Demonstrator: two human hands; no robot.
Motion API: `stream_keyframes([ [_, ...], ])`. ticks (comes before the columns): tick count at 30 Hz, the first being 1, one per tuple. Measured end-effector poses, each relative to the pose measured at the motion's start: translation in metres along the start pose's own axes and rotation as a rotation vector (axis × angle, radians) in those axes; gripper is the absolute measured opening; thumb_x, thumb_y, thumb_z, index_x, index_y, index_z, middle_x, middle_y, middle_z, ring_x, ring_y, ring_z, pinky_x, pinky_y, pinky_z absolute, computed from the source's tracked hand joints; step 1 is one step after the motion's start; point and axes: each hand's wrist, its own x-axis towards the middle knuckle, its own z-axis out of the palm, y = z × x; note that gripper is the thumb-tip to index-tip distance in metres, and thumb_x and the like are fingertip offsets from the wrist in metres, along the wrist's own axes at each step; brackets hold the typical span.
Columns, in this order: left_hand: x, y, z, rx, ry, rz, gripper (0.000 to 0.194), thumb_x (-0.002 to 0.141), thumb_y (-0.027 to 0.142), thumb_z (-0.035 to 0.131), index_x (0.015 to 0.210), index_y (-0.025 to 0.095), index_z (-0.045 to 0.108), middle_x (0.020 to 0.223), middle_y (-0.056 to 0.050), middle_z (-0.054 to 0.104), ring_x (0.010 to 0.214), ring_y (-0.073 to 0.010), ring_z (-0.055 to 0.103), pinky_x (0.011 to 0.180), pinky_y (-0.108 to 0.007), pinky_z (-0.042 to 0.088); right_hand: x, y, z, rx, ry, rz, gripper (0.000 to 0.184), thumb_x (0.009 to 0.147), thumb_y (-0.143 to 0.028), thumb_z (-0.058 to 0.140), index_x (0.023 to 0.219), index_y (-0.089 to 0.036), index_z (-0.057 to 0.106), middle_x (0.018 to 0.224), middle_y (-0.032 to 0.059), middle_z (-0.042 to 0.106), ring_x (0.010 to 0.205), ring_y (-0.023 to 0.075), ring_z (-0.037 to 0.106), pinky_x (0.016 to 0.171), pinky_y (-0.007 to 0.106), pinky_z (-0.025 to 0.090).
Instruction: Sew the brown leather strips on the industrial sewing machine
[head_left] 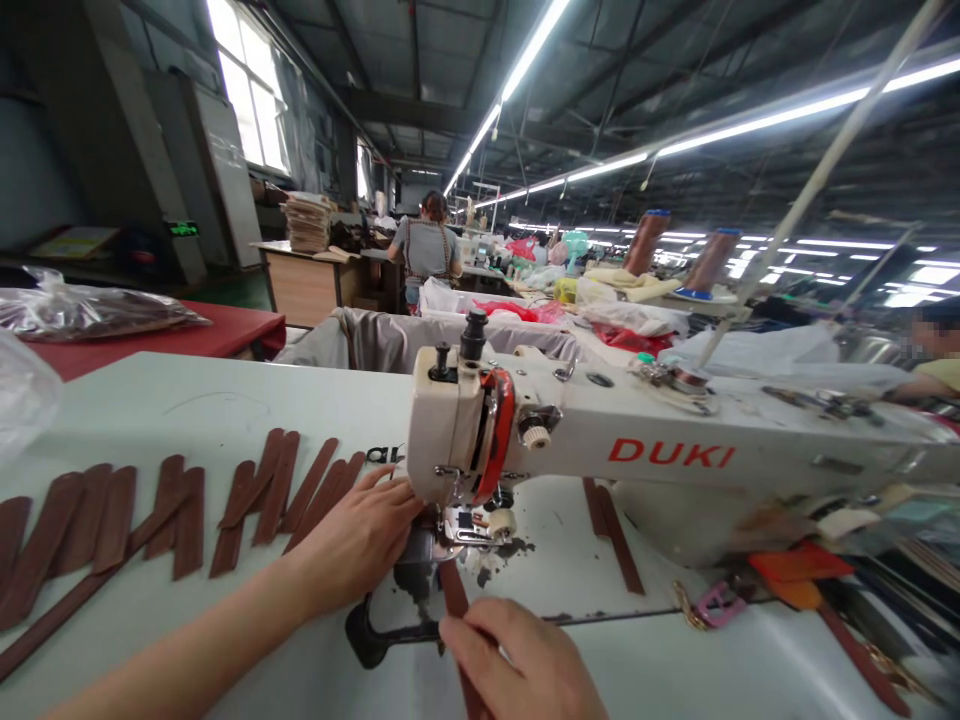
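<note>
A brown leather strap (454, 592) runs from under the presser foot (476, 525) of the sewing machine (555, 430) toward me. My right hand (525, 655) pinches its near part between thumb and fingers. To the left of the needle area, my left hand (360, 535) rests low beside the machine head, fingers stretched toward the foot; its fingertips are partly hidden there. Several short brown leather straps (187, 520) lie in overlapping groups left of that hand. Under the machine arm lie more brown straps (619, 540).
A black bracket (367, 635) sits at the front table edge. To the right are a pink clip (720, 603) and an orange piece (799, 572). Thread cones (646, 243) stand behind the machine. A grey-lined bin (375, 340) is beyond the table; a person (427, 245) sits farther back.
</note>
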Motion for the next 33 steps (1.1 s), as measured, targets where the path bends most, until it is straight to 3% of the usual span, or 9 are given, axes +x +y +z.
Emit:
stream_keyframes([
  [3, -0.014, -0.012, -0.006, 0.052, 0.003, 0.001, 0.039, 0.088, 0.003, 0.035, 0.109, 0.017, 0.065, 0.117, -0.011, 0.066, 0.116, -0.0253, 0.058, 0.116, -0.054, 0.022, 0.003, 0.005, 0.030, 0.044, -0.115, -0.025, 0.022, 0.097, -0.018, 0.048, 0.110, -0.015, 0.065, 0.090, 0.0088, 0.068, 0.071, 0.0174, 0.066, 0.060, 0.024, 0.055],
  [5, -0.029, -0.012, -0.004, 0.074, 0.064, -0.038, 0.045, 0.088, 0.002, 0.032, 0.122, 0.015, 0.060, 0.127, -0.014, 0.061, 0.120, -0.0276, 0.055, 0.113, -0.057, 0.027, 0.001, 0.007, 0.047, 0.046, -0.101, -0.045, 0.021, 0.097, -0.018, 0.047, 0.107, -0.015, 0.065, 0.088, 0.0084, 0.068, 0.072, 0.0179, 0.064, 0.063, 0.026, 0.055],
  [7, -0.043, -0.001, 0.004, 0.050, 0.164, -0.057, 0.049, 0.087, 0.003, 0.032, 0.130, 0.014, 0.053, 0.129, -0.014, 0.060, 0.118, -0.0269, 0.057, 0.105, -0.049, 0.042, -0.002, 0.005, 0.062, 0.017, -0.024, 0.020, 0.019, 0.096, -0.018, 0.048, 0.099, -0.018, 0.067, 0.082, 0.0061, 0.067, 0.068, 0.0179, 0.060, 0.063, 0.028, 0.054],
  [9, -0.051, 0.017, 0.015, -0.023, 0.212, 0.024, 0.052, 0.083, 0.004, 0.037, 0.130, 0.018, 0.052, 0.124, -0.010, 0.063, 0.112, -0.0231, 0.061, 0.097, -0.037, 0.053, -0.002, 0.000, 0.075, -0.015, 0.053, 0.146, 0.015, 0.093, -0.017, 0.051, 0.090, -0.019, 0.066, 0.077, 0.0048, 0.064, 0.065, 0.0187, 0.058, 0.062, 0.030, 0.053],
  [13, -0.046, 0.041, 0.027, -0.099, 0.260, 0.173, 0.058, 0.077, 0.002, 0.040, 0.132, 0.019, 0.047, 0.126, -0.009, 0.062, 0.115, -0.0185, 0.062, 0.098, -0.030, 0.053, 0.005, -0.009, 0.086, -0.036, 0.002, 0.310, 0.013, 0.084, -0.008, 0.057, 0.090, -0.018, 0.064, 0.084, 0.0056, 0.065, 0.074, 0.0218, 0.061, 0.066, 0.034, 0.053],
  [17, -0.037, 0.039, 0.028, -0.127, 0.321, 0.199, 0.054, 0.078, 0.002, 0.039, 0.129, 0.017, 0.050, 0.122, -0.010, 0.064, 0.111, -0.0175, 0.064, 0.097, -0.027, 0.053, 0.010, -0.009, 0.091, -0.036, -0.027, 0.384, 0.010, 0.085, -0.010, 0.060, 0.089, -0.019, 0.063, 0.086, 0.0051, 0.065, 0.078, 0.0229, 0.062, 0.068, 0.034, 0.053],
  [23, -0.037, 0.036, 0.032, -0.163, 0.352, 0.178, 0.050, 0.080, 0.003, 0.039, 0.126, 0.017, 0.053, 0.119, -0.010, 0.065, 0.107, -0.0176, 0.066, 0.096, -0.024, 0.053, 0.014, -0.007, 0.077, 0.012, -0.030, 0.333, 0.011, 0.085, -0.008, 0.060, 0.091, -0.016, 0.064, 0.086, 0.0054, 0.067, 0.077, 0.0230, 0.064, 0.069, 0.036, 0.056],
  [28, -0.035, 0.039, 0.029, -0.151, 0.329, 0.148, 0.054, 0.079, 0.001, 0.039, 0.129, 0.018, 0.052, 0.121, -0.010, 0.065, 0.111, -0.0190, 0.064, 0.097, -0.027, 0.053, 0.018, 0.000, 0.047, 0.052, -0.158, 0.116, 0.022, 0.086, -0.006, 0.057, 0.106, -0.012, 0.066, 0.095, 0.0090, 0.068, 0.084, 0.0228, 0.065, 0.076, 0.033, 0.059],
  [33, -0.034, 0.040, 0.027, -0.195, 0.303, 0.130, 0.049, 0.081, 0.002, 0.035, 0.124, 0.016, 0.053, 0.115, -0.011, 0.067, 0.103, -0.0188, 0.067, 0.090, -0.027, 0.057, 0.012, 0.002, 0.029, 0.065, -0.048, -0.002, 0.037, 0.072, -0.030, 0.081, 0.102, -0.012, 0.070, 0.093, 0.0087, 0.070, 0.076, 0.0254, 0.066, 0.068, 0.034, 0.062],
])
